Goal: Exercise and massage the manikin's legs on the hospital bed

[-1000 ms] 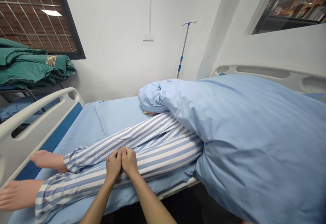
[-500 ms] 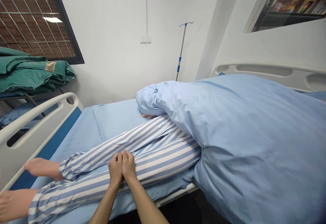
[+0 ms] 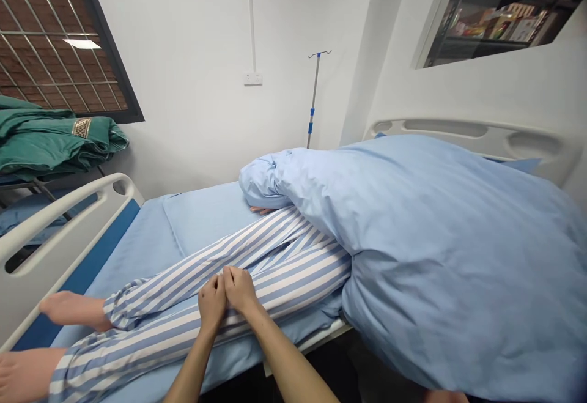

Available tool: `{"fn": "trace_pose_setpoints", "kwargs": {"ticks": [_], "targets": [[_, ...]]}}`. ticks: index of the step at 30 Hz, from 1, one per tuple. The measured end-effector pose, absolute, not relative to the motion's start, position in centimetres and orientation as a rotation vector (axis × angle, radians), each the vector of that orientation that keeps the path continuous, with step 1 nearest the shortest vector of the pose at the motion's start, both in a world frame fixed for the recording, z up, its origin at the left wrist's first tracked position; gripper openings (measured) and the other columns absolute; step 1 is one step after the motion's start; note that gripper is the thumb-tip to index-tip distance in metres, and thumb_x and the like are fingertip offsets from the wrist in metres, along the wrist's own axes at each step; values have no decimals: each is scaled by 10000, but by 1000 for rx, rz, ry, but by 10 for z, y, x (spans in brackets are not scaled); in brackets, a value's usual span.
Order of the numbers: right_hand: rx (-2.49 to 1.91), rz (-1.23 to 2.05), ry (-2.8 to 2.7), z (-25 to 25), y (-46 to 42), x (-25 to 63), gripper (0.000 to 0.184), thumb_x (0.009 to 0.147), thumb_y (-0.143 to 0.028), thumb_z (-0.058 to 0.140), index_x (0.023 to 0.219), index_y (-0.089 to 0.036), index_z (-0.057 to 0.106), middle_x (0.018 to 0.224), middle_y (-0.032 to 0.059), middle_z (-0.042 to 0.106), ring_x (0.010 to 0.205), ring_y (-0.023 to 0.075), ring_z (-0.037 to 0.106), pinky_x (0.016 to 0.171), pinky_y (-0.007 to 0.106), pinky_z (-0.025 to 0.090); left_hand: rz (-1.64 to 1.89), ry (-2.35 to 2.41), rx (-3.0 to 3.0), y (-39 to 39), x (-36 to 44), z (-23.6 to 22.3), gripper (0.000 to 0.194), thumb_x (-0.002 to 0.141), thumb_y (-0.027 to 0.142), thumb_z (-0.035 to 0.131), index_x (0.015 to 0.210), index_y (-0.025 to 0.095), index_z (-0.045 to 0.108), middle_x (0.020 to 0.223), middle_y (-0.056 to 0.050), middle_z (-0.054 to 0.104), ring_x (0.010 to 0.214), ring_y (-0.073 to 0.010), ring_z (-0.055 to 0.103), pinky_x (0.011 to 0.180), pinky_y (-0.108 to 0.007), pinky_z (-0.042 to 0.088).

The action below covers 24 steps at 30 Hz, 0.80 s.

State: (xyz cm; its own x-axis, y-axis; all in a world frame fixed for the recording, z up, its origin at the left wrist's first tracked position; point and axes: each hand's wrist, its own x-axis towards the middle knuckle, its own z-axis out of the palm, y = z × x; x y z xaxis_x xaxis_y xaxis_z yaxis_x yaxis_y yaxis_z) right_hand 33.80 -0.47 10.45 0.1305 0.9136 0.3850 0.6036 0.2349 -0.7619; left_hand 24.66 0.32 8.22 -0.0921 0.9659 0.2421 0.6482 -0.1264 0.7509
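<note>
My left hand (image 3: 213, 300) and my right hand (image 3: 239, 288) are curled into fists side by side, knuckles up, close against each other. Both rest on or just above the near leg of the blue-and-white striped trousers (image 3: 293, 280), around the knee. Whatever the fingers hold, if anything, is hidden beneath them. The trousers are on a figure lying on a bed, with bare feet (image 3: 76, 311) at the left. A light blue quilt (image 3: 422, 219) covers its upper body. Part of the figure's hand (image 3: 261, 210) shows under the quilt's edge.
The white footboard (image 3: 92, 207) stands left, the headboard (image 3: 458, 128) at the far right. Behind the bed is an IV pole (image 3: 314, 97). Green folded cloth (image 3: 55, 140) lies beyond the footboard. Something skin-coloured (image 3: 444, 397) shows at the bottom edge.
My view has shifted slightly right. My right hand has moved a little right and turned its knuckles leftward; both fists stay together over the trouser leg. A skin-coloured shape now shows at the bottom.
</note>
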Motion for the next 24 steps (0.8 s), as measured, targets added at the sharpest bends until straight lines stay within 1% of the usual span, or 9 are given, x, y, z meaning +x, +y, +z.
{"fn": "trace_pose_setpoints", "kwargs": {"ticks": [4, 9, 14, 17, 20, 24], "targets": [[-1463, 446, -1539, 91, -5, 344, 421, 898, -314, 278, 590, -178, 530, 567, 16, 564, 547, 112, 461, 529, 247, 229, 1102, 1753, 1835, 1, 249, 86, 347, 808, 383, 346, 526, 191, 408, 491, 30, 458, 529, -113, 406, 555, -234, 273], [-1318, 598, -1322, 87, -3, 348, 434, 886, -360, 281, 533, -174, 452, 490, -23, 434, 501, 100, 388, 497, 227, 244, 1106, 1726, 1730, 3, 254, 92, 353, 781, 391, 377, 490, 192, 365, 463, 35, 397, 511, -114, 378, 523, -235, 259], [-1137, 813, -1132, 86, 1, 353, 429, 866, -435, 308, 520, -188, 370, 462, -45, 348, 462, 93, 338, 472, 219, 279, 1244, 1463, 1492, 12, 273, 101, 350, 763, 403, 398, 486, 193, 351, 461, 51, 344, 487, -96, 344, 501, -227, 285], [-1094, 883, -1036, 84, 3, 354, 426, 858, -455, 314, 520, -196, 341, 456, -49, 317, 450, 90, 310, 450, 219, 276, 1332, 1367, 1431, 12, 287, 103, 338, 760, 392, 407, 494, 196, 341, 470, 55, 340, 486, -90, 337, 500, -224, 293], [-1089, 876, -1009, 84, 3, 355, 393, 848, -425, 344, 529, -197, 321, 480, -49, 311, 473, 89, 298, 456, 215, 274, 1339, 1459, 1473, 8, 293, 98, 328, 766, 375, 401, 497, 195, 355, 467, 48, 377, 491, -96, 351, 510, -228, 290], [-1119, 818, -1035, 86, 1, 354, 356, 841, -391, 367, 548, -190, 342, 518, -42, 352, 518, 95, 322, 491, 218, 288, 1236, 1599, 1673, 2, 292, 90, 319, 799, 351, 362, 531, 191, 428, 509, 13, 490, 523, -119, 416, 547, -246, 288]]}}
